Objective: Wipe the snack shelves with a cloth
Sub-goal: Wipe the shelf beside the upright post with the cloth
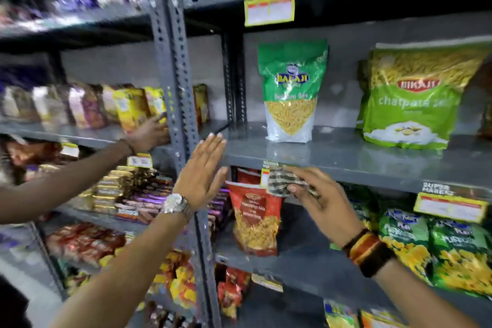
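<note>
A grey metal shelf [346,157] runs across the middle at chest height. On it stand a green and white snack bag [291,93] and a larger green bag [410,104]. My right hand [316,200] is just below the shelf's front edge, pinching a crumpled striped cloth [282,181]. My left hand [202,170] is flat with fingers straight, its fingertips at the shelf's left front corner beside the upright post [173,61]. It holds nothing.
Another person's hand [149,133] reaches onto the left-hand shelf among yellow packets [133,106]. A red snack bag [255,221] leans on the shelf below. Green packets [431,245] fill the lower right. Yellow price tags [269,8] hang from shelf edges.
</note>
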Motion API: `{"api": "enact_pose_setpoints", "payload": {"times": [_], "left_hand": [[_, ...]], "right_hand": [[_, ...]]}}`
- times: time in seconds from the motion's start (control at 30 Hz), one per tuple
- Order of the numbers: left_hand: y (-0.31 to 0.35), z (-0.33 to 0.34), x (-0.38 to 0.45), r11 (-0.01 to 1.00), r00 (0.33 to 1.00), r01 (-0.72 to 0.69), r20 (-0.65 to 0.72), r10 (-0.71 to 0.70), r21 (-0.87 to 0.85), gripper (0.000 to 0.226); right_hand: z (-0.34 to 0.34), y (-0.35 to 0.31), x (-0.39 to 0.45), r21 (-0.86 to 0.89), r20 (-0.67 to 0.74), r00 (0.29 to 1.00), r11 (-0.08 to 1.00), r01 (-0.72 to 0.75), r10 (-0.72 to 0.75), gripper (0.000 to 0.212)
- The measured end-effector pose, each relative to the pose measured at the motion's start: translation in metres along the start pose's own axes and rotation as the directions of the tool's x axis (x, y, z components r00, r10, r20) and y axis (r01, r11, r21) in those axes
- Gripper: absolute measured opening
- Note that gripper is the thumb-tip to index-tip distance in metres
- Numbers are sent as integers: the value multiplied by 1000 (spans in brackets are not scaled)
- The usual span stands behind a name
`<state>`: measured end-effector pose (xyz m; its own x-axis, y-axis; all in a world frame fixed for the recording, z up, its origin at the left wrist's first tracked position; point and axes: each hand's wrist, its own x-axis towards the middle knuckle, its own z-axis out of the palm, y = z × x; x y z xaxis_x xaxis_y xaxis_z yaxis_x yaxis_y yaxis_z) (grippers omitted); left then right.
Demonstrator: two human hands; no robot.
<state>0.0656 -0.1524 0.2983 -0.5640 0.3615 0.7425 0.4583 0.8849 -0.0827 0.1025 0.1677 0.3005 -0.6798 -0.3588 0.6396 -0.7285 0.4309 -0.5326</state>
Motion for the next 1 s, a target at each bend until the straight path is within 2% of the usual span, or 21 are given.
{"api": "enact_pose_setpoints", "payload": {"times": [0.1,0.2,0.3,0.4,0.5,0.63,0.73,0.9,1.0], "left_hand": [[-29,-23,38,995,1000,-2,-4,3,99,59],[-56,-43,73,975,999,-35,-17,39,220,61],[-84,-60,101,948,997,-46,-43,63,314,63],[-119,-71,127,901,990,-123,-8,139,417,64],[-148,-76,148,857,979,-171,-17,205,485,68],[-172,-63,158,832,955,-204,-80,284,516,74],[-181,-56,159,833,937,-221,-127,326,507,77],[-186,-53,161,837,922,-252,-143,361,486,73],[-189,-50,161,839,910,-266,-163,381,475,73]], "right_hand": [[-3,-17,56,-21,-60,996,998,67,-69,32],[4,-24,115,-115,-73,991,988,106,-115,32],[23,-25,170,-139,-56,998,990,25,-33,37],[51,-15,209,-120,-70,993,987,-105,97,38],[84,-6,242,-114,-66,988,983,-144,137,36],[123,18,294,-146,-53,986,976,-165,159,34],[139,43,333,-275,-6,986,948,-162,167,37],[152,77,374,-431,-17,963,868,-249,267,30],[159,97,387,-547,-46,939,778,-309,340,25]]}}
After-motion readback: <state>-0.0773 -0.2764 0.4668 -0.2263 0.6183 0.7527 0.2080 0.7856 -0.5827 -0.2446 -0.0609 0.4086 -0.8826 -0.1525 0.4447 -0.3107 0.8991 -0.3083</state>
